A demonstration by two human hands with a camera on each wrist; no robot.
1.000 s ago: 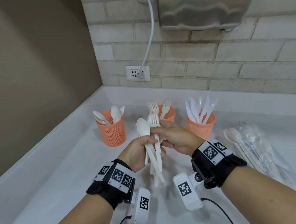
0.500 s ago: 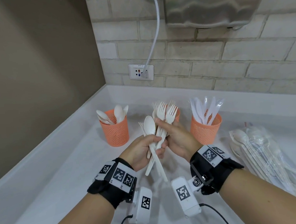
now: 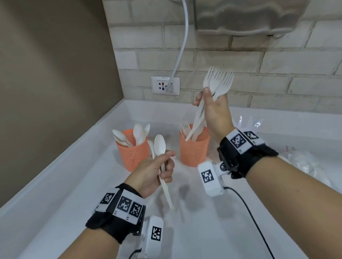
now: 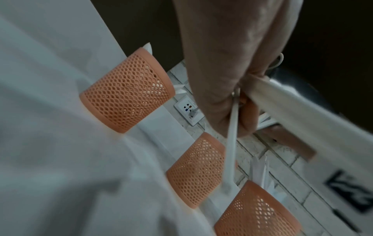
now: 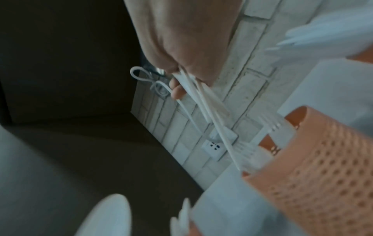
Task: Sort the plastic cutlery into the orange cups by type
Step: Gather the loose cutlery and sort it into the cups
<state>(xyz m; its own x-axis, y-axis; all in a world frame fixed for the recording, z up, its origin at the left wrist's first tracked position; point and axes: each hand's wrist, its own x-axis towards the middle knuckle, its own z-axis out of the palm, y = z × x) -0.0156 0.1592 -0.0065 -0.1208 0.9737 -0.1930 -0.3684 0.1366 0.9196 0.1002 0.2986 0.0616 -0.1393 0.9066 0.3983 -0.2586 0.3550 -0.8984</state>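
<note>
Three orange cups [image 4: 127,94] partly filled. Right hand [image 3: 215,114] grips forks [image 3: 217,83] above middle cup [image 3: 194,148]; left hand [image 3: 150,171] clutches spoons [image 3: 159,145]. Wrapped cutlery [image 3: 308,160] remains, far right.

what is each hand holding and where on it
Right hand grips a bunch of forks just below the heads; left hand grips spoons by the upper handles.

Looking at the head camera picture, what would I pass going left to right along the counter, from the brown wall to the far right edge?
Spoon cup → left hand holding spoons → fork cup → right hand holding forks → clear bag of cutlery.
</note>
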